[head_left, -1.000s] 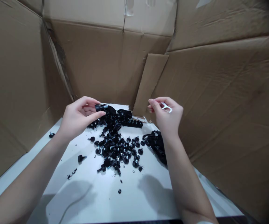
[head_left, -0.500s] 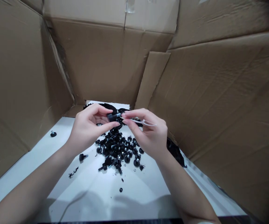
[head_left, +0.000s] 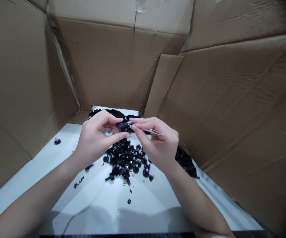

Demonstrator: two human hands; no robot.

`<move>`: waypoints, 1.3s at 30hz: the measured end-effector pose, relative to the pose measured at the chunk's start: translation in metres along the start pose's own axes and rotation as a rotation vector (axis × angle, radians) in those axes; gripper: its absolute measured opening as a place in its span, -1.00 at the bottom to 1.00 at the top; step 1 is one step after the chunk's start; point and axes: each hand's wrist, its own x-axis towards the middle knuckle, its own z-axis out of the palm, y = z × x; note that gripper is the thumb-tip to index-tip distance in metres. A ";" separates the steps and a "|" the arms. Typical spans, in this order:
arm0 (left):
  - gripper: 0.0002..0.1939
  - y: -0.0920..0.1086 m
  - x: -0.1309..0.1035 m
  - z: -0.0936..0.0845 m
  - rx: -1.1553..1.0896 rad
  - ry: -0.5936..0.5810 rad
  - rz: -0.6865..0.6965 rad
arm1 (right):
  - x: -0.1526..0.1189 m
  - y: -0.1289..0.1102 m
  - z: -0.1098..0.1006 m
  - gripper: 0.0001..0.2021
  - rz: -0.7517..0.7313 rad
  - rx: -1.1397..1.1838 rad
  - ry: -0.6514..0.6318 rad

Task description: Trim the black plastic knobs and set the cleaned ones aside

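My left hand (head_left: 97,135) is closed on a black knob-headed screw (head_left: 123,126), pinching its head between thumb and fingers. The bare metal shank points right, toward my other hand. My right hand (head_left: 156,140) is closed on a slim white tool (head_left: 155,132) with a loop-like rear end. Its thin tip comes close to where the screw's head meets the shank; I cannot tell whether they touch. Below both hands lies a pile of similar black-headed screws (head_left: 124,155) on the white table (head_left: 103,201).
Cardboard walls (head_left: 115,66) enclose the table at the back and sides. One screw (head_left: 57,141) stands apart at the left. Black scraps (head_left: 78,182) and a small black ring (head_left: 129,201) lie nearer. Black plastic (head_left: 186,163) is bunched at the right.
The screw and my left hand have shifted slightly right and down, and the screw's shank is tilted more upward. The white tool has moved a little with its tip still near the screw.
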 end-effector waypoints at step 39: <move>-0.81 -0.006 0.005 -0.013 0.298 -0.300 0.464 | 0.017 0.001 -0.019 -0.93 0.799 0.345 -0.353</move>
